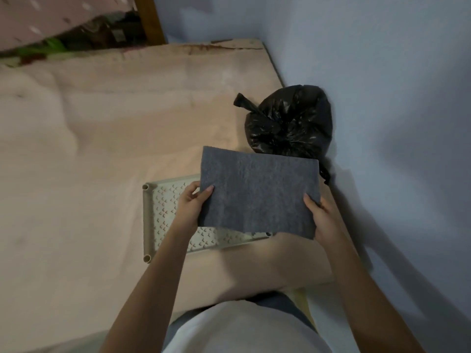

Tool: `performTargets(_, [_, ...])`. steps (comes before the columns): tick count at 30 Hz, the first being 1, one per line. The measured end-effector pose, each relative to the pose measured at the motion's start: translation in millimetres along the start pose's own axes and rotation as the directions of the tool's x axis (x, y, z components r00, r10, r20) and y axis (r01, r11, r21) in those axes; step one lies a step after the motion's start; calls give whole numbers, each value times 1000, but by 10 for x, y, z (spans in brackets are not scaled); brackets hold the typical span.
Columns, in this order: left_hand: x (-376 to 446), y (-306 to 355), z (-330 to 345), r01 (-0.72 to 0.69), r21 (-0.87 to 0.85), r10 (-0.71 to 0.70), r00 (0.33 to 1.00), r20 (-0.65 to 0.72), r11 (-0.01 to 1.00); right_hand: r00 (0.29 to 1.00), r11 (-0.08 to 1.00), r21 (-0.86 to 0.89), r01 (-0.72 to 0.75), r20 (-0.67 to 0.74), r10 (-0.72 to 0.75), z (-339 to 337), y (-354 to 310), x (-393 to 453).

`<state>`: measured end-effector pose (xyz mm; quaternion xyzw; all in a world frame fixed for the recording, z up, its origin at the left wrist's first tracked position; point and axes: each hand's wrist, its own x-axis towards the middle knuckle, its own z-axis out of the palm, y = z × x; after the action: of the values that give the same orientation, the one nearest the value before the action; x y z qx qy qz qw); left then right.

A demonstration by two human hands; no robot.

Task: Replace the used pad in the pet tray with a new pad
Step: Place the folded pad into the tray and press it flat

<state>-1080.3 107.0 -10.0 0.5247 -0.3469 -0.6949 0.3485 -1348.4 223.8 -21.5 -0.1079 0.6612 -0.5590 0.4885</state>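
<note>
**You hold the grey pad flat above the tray, one hand on each short side**

Your left hand (190,203) pinches the left edge of the grey pad (258,192), with the thumb on top of the cloth and the other fingers under it. Your right hand (323,217) pinches the opposite edge near the lower right corner, again with the thumb on top. Both hands are closed on the pad.

The pad hangs in the air between your two grips. Its long axis runs from one hand to the other, and it is a little tilted, so the end at your right hand is lower in the picture. The broad face looks up to you.

Directly under the pad, and reaching out past your left grip, the pale perforated pet tray (163,220) lies on the pink mattress (102,149). Its long axis runs almost the same way as the pad.

Beyond the far edge of the pad, on the side of your right grip, a tied black bag (290,121) stands against the blue wall (382,98).
</note>
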Motion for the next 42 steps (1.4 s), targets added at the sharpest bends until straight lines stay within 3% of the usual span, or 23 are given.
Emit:
performTargets(6, [-37,125,369,-54,-39,57,994,97,998,997,999,21,41,-61,-40,-245,-95,54])
performTargets(10, [-3,-18,104,14,69,-14,1000,-10,998,1000,1000,23,10,7,-10,-210,-32,75])
performTargets(16, [-49,-322,-446,38,231,2,985,-173,972,996,988,-154,-24,79,36,137,248,88])
performTargets(25, [-6,-439,-708,76,424,56,955,-290,902,974,868,-447,215,165,-157,546,91,-107])
performTargets(32, [-25,-444,-815,86,534,120,933,-339,841,875,789,-437,431,417,-247,1084,-262,-465])
performTargets(35, [-54,-441,-844,89,580,161,917,-365,809,869,812,-428,397,461,-182,1254,-221,-394])
performTargets(39, [-103,-440,-878,113,631,199,894,-402,768,947,890,-397,223,306,-100,1136,3,-103])
performTargets(42, [-127,-428,-903,106,668,228,890,-394,737,977,879,-465,110,213,-10,957,139,64])
